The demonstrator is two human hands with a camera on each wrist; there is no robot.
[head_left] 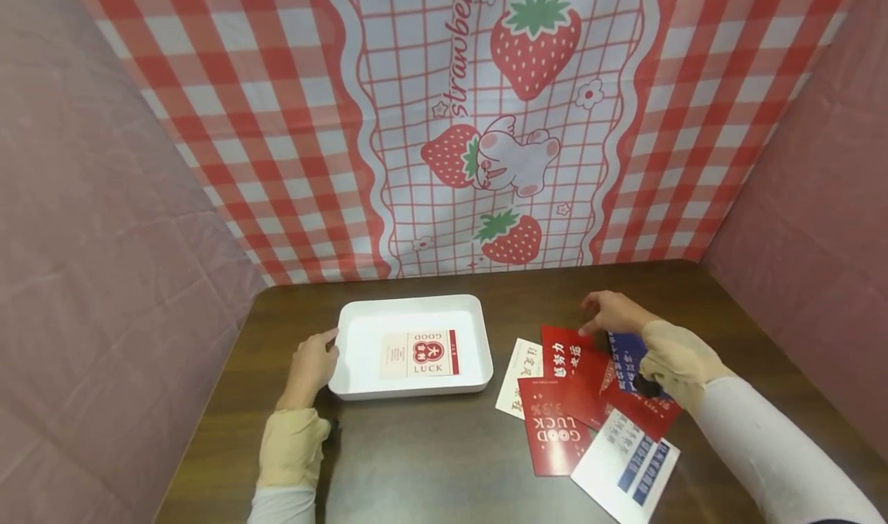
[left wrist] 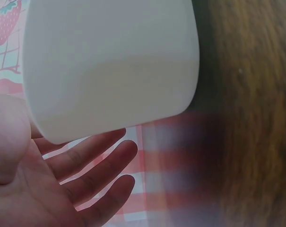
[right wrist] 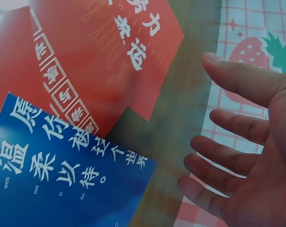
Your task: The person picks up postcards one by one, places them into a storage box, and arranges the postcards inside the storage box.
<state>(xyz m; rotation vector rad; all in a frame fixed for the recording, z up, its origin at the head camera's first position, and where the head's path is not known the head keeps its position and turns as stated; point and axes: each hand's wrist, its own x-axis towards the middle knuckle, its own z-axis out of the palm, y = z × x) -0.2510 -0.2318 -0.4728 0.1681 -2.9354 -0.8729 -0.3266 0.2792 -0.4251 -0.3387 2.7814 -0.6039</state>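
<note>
My left hand [head_left: 314,364] is at the left side of a white rectangular tray [head_left: 411,393], its fingers loosely extended by the rim. In the left wrist view the tray's end wall [left wrist: 114,94] partly covers those fingers. A cream and red "GOOD LUCK" card [head_left: 430,352] lies in the tray. Over the far side of a spread of cards hovers my right hand [head_left: 616,314], fingers apart and holding nothing. Nearest to it are a red card [head_left: 565,351] with white characters and a blue card [right wrist: 72,175], partly hidden by the right wrist in the head view.
Overlapping in the spread are a red "GOOD LUCK" card [head_left: 553,435], a white card with blue bands [head_left: 627,466], a cream card [head_left: 515,366] and more red ones. A strawberry-print checked cloth [head_left: 444,200] hangs behind the brown table [head_left: 409,462]; pink cloth flanks both sides.
</note>
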